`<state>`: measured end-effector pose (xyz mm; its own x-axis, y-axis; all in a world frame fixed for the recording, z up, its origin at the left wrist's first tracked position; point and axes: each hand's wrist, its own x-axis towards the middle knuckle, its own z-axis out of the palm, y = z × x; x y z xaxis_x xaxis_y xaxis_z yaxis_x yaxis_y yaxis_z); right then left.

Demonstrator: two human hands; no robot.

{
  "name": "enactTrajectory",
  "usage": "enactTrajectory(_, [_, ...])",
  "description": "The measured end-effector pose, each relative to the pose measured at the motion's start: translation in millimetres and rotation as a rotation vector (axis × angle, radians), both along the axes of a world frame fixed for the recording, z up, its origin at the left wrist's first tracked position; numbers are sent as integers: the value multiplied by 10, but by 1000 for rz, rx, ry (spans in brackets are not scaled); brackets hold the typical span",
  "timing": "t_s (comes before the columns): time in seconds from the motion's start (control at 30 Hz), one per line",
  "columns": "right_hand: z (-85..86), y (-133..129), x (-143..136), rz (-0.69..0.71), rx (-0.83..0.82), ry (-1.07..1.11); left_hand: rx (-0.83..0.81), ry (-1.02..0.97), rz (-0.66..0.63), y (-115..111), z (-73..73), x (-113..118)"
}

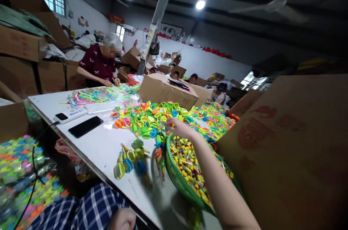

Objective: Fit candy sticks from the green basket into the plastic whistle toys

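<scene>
My right hand (178,128) reaches over the near edge of a heap of colourful plastic pieces (148,117). Its fingers are blurred, and a small yellow-and-red piece (172,124) shows between them. Under my right forearm stands a green basket (176,175), full of small yellow and red cylinders (187,161). My left hand (124,219) is low at the bottom edge, by my checked clothing (95,204); its fingers are curled and whatever they hold is hidden. Several pieces with clear windows and short striped stems (127,161) lie loose on the white table (108,150).
A black phone (85,126) and a white device (69,114) lie at the table's left. An open cardboard box (168,90) stands behind the heap; a large carton (285,143) rises at right. Across the table stands a person (99,63); others sit farther back.
</scene>
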<state>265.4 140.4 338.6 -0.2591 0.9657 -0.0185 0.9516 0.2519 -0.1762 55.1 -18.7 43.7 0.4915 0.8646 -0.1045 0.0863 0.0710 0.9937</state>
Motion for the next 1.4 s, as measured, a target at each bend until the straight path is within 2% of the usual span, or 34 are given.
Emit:
enactTrajectory(0.07, [40, -494, -150, 152, 64, 192, 9, -114, 100, 26, 79, 22])
enactTrajectory(0.13, [-54, -1013, -360, 210, 111, 383, -49, -271, 233, 43, 186, 32])
enactTrajectory(0.2, [-299, -1433, -597, 210, 91, 514, -198, -425, 307, 51, 298, 13])
enactTrajectory(0.3, [-828, -1740, -879, 249, -64, 560, -465, -603, 248, 51, 452, -90])
enactTrajectory(0.37, [-1153, -1788, -961, 300, -157, 502, -606, -663, 184, 46, 549, -180])
enactTrajectory(0.47, [-1476, -1809, -937, 321, -181, 441, -698, -652, 221, 43, 658, -250])
enactTrajectory(0.57, [-1661, -1824, -811, 285, -148, 515, -675, -568, 300, 49, 669, -210])
enactTrajectory(0.67, [-1806, -1832, -683, 231, -71, 674, -596, -526, 247, 30, 630, -164])
enactTrajectory(0.73, [-1886, -1847, -641, 122, 6, 785, -531, -555, 199, 7, 619, -168])
enactTrajectory(0.83, [-1964, -1887, -644, -148, 42, 935, -457, -601, 166, -17, 622, -205])
enactTrajectory(0.93, [-1996, -1928, -673, -294, -82, 1103, -423, -605, 167, -18, 614, -226])
enactTrajectory(1.07, [-2024, -1947, -680, -289, -350, 1291, -362, -562, 194, -7, 571, -219])
enactTrajectory(1.13, [-2035, -1940, -679, -288, -420, 1351, -331, -544, 201, -7, 554, -218])
enactTrajectory(1.3, [-2027, -1898, -712, -239, -354, 1367, -310, -540, 157, -12, 536, -234])
enactTrajectory(1.4, [-2039, -1866, -742, -237, -302, 1390, -305, -521, 177, -16, 526, -240])
